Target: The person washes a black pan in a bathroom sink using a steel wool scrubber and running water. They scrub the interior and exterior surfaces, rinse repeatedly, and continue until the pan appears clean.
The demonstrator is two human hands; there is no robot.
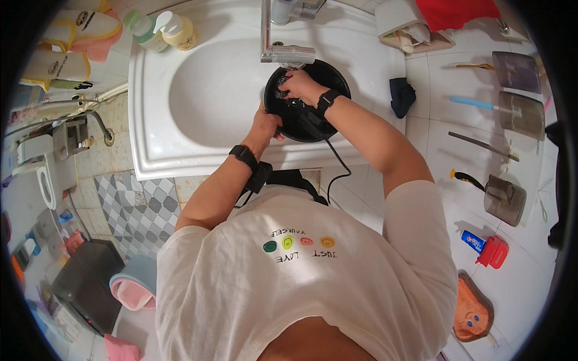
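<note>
A round black pan (329, 77) is tilted under the faucet, over the right part of the white washbasin (212, 94). My left hand (265, 122) grips its near-left rim, thumb over the edge. Inside the pan, the fingers of my right hand (301, 86) press a grey, glittering steel-wool scourer (281, 85) against the left inner wall; the fingers hide part of it. Wet highlights shine on the pan's bottom. The chrome faucet (293, 55) hangs just above my right hand. Black straps with devices circle both wrists, and a cable runs down from the right one.
Two pump bottles (178, 34) stand at the basin's back left corner. A dark cloth (402, 97) lies by its right edge. Brush holders (505, 198) line the right wall. At left are a grey bin (88, 284) and stacked plastic basins (133, 284).
</note>
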